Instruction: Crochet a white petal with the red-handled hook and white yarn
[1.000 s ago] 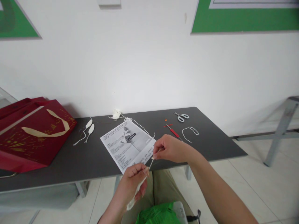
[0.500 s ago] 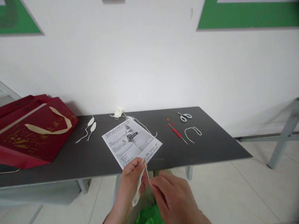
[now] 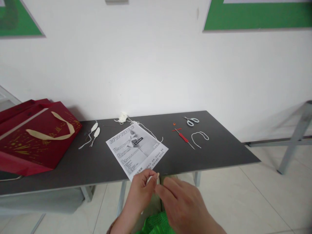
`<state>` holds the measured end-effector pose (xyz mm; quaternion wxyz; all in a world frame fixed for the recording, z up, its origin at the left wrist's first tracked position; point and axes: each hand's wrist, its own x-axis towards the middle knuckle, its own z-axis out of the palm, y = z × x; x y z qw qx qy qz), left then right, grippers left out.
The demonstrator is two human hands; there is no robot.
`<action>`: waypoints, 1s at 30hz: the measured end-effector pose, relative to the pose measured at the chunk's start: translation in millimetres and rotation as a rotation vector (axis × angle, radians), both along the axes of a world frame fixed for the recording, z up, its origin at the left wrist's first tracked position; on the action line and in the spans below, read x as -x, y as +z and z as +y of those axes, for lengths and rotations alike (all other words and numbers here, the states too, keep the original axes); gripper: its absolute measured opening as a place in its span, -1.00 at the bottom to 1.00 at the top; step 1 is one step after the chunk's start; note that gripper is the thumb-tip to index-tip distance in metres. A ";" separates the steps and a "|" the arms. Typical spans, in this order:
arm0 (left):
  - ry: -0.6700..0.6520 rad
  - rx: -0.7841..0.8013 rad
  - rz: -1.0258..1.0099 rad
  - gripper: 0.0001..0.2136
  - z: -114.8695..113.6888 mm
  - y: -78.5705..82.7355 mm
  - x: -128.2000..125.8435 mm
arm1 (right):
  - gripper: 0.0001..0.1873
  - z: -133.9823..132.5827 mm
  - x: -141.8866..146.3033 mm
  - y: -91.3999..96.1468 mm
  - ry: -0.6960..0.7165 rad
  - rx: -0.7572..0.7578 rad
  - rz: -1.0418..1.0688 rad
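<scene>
My left hand (image 3: 143, 188) is closed, thumb and forefinger pinching a white crocheted piece (image 3: 158, 180) in front of the table's near edge. Most of that piece is hidden by the fingers. Close against it on the right, my right hand (image 3: 182, 200) is closed too, its fingertips at a short white strand. Whether the strand is plain yarn cannot be made out. Beyond my left hand lies a printed sheet (image 3: 133, 152) with a flower picture. A red-handled crochet hook (image 3: 183, 137) rests on the table to the right of the sheet.
On the dark table (image 3: 216, 146) are scissors (image 3: 191, 121), a curved yarn piece (image 3: 200, 134), an orange ring (image 3: 174, 123) and a thin red needle (image 3: 176, 129). Two white leaf-shaped pieces (image 3: 96, 132), a white yarn bundle (image 3: 123, 117) and a red gift bag (image 3: 48, 139) stand leftward.
Both hands have drawn closer together. My left hand has turned, so the long white piece that hung below its fingers is now mostly covered.
</scene>
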<state>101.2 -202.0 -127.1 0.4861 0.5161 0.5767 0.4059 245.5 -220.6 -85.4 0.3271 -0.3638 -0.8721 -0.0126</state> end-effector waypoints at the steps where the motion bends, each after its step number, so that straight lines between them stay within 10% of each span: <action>1: -0.047 -0.029 0.063 -0.81 -0.8 0.7 0.9 | -0.84 5.4 -3.2 8.0 -0.005 0.036 -0.043; 7: -0.306 -0.011 0.105 -0.70 -10.7 15.9 7.4 | -0.82 63.8 -18.9 30.7 0.213 0.400 -0.036; 14: -0.167 0.045 -0.067 -0.69 -21.7 24.8 15.4 | -0.91 86.2 -14.4 -2.5 0.222 0.733 0.425; 21: 0.066 0.078 -0.206 -0.72 -18.6 22.8 14.0 | -0.84 36.1 -16.7 -5.7 -0.126 0.570 0.424; 30: 0.116 -0.081 0.121 -0.76 -11.8 18.9 10.4 | -0.79 15.2 -15.2 22.3 -0.095 0.371 0.270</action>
